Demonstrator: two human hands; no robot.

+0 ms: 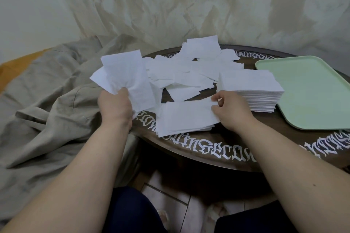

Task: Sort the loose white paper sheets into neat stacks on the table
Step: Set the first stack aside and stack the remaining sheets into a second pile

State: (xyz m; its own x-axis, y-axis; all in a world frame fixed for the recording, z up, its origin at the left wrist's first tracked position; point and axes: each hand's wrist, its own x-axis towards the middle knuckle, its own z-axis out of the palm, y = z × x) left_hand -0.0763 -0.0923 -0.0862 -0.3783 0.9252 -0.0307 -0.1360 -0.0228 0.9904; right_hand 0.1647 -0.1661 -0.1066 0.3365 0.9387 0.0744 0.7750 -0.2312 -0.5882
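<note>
My left hand grips a bunch of white paper sheets, held up over the table's left edge. My right hand pinches the right edge of the top sheet of a low stack near the table's front. A taller, neat stack of sheets stands just right of that hand. A loose heap of white sheets covers the middle and back of the round dark table.
A pale green tray lies on the table's right side, beside the tall stack. Beige cloth is bunched to the left of the table. A crumpled pale backdrop rises behind. My knees and the tiled floor show below the table's front edge.
</note>
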